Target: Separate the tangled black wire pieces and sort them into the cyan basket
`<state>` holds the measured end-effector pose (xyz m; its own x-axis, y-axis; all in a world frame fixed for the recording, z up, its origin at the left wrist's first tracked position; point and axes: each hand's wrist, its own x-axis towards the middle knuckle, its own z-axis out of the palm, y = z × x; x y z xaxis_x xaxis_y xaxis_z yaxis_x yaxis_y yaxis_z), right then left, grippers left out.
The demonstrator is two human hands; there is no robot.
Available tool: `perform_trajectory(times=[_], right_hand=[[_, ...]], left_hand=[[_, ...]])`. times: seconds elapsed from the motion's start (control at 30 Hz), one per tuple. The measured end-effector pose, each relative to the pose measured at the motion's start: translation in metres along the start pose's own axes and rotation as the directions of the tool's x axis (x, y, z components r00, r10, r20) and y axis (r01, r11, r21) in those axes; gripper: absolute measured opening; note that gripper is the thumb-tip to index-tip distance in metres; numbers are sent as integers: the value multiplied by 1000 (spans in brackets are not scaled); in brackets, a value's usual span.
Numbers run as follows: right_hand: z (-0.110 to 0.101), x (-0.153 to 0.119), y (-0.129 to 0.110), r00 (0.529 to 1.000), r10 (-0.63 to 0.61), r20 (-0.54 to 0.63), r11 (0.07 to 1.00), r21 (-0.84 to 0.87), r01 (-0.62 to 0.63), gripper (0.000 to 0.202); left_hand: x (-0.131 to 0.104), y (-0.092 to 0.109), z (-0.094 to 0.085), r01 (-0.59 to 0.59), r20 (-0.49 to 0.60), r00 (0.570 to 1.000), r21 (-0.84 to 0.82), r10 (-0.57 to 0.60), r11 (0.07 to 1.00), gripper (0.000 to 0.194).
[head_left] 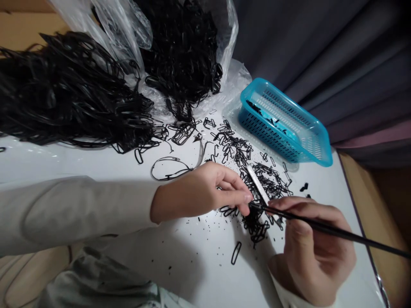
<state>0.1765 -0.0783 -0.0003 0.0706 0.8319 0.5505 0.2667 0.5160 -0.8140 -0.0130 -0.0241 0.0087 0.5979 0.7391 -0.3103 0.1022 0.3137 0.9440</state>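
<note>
A long thin black strip [340, 232] runs from the right edge of the view to the middle of the white table. My right hand [316, 244] grips it between thumb and fingers, with a flat silvery blade-like piece [257, 185] at the fingertips. My left hand [205, 192] pinches the strip's left end; the exact contact is hard to make out. Beneath and behind the fingertips lies a loose heap of small black loop-shaped pieces [268, 179]. One single black loop [236, 253] lies apart, nearer to me.
A blue basket [272, 134] with a few black bits stands at the back right. Large bundles of black strips [64, 90] lie at the left, and more [183, 51] sit in a clear plastic bag [229, 38]. The white table [150, 265] carries scattered specks.
</note>
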Motion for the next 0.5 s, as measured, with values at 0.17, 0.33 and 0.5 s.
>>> perform_trajectory(times=[0.17,0.33,0.5], right_hand=[[-7,1,-3,989,70,131,997,-47,-64,10],[-11,2,-6,970,149,191,989,-50,-142,9],[-10,6,-1,863,440,247,859,166,-485,8]], left_hand=[[0,-2,3,-6,-40,999,-25,5,1000,17],[1,-7,6,26,-48,998,-42,-28,999,16],[0,-7,8,-4,-40,999,-41,2,999,12]])
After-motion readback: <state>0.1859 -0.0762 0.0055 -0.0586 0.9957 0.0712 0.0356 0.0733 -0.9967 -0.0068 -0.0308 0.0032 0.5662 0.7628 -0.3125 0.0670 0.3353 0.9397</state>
